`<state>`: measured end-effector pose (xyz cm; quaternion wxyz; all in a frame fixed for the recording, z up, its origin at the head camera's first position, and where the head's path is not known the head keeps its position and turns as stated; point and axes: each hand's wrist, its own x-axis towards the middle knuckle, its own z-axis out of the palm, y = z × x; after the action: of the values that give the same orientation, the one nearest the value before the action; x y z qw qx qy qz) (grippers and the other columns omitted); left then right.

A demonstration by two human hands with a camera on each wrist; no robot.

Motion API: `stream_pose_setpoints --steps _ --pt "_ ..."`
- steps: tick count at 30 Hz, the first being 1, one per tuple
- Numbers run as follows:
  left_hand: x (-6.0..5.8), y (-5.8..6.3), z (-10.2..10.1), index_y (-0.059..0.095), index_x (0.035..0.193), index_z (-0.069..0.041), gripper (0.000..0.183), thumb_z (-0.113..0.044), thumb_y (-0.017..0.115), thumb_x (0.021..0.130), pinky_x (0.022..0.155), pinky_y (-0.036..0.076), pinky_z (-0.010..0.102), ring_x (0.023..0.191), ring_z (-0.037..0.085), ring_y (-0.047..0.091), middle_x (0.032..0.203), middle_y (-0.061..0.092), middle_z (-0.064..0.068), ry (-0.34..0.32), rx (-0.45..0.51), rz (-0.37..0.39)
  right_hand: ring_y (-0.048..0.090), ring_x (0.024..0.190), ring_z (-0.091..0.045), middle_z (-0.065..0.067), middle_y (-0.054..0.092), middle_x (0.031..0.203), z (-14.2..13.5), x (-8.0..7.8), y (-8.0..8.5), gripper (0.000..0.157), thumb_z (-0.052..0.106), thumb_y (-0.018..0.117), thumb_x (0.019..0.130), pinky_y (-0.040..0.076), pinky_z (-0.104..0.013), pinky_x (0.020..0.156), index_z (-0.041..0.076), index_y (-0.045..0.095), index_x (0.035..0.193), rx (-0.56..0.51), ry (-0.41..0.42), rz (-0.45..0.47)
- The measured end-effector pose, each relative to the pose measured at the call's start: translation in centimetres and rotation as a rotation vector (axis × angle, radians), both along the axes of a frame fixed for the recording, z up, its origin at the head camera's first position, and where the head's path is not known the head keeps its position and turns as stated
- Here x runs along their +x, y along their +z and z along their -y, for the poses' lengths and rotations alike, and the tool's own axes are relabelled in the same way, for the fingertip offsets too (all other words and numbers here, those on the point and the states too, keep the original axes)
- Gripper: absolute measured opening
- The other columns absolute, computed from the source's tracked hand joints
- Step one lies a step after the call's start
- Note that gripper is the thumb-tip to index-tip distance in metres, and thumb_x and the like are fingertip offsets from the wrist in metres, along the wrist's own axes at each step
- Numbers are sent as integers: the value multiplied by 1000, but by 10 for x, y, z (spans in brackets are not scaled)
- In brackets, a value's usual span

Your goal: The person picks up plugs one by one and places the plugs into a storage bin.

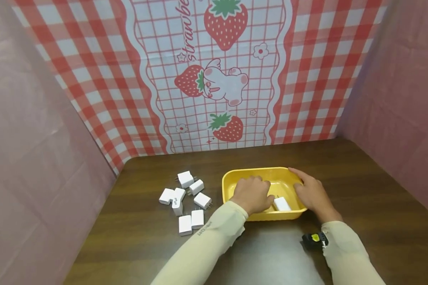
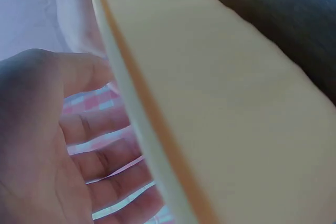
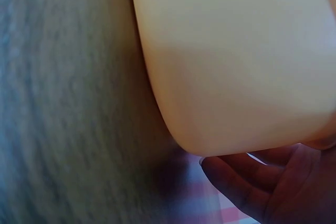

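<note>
Left grip (image 1: 251,194) in yellow bin (image 1: 274,216), fingertips hidden, 1 white charger (image 1: 282,204) nearby

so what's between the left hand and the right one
A white plug adapter, lying in the yellow bin between the left hand and the right hand; the head view shows it.

Right fingers (image 1: 301,174) grip a yellow tray (image 1: 274,216), left fingers (image 1: 262,185) inside beside a white charger (image 1: 282,204).
</note>
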<state>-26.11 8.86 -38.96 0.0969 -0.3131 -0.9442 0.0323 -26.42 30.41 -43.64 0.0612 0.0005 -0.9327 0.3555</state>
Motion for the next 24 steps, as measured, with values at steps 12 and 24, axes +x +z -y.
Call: stream_pose_setpoints --steps 12,24 --pt "3 11 52 72 86 -21 23 -40 61 93 47 44 31 65 13 61 77 63 -5 -62 214 -261 53 95 -34 -29 45 144 -1 2 -6 55 11 40 98 44 -35 70 11 41 153 17 0 35" --pt "-13 15 127 68 77 -17 21 -34 68 89 47 47 39 59 19 60 69 60 -1 145 250 -144 53 93 -33 -30 44 145 1 0 1 56 11 39 98 45 -34 69 11 39 154 -6 4 47"
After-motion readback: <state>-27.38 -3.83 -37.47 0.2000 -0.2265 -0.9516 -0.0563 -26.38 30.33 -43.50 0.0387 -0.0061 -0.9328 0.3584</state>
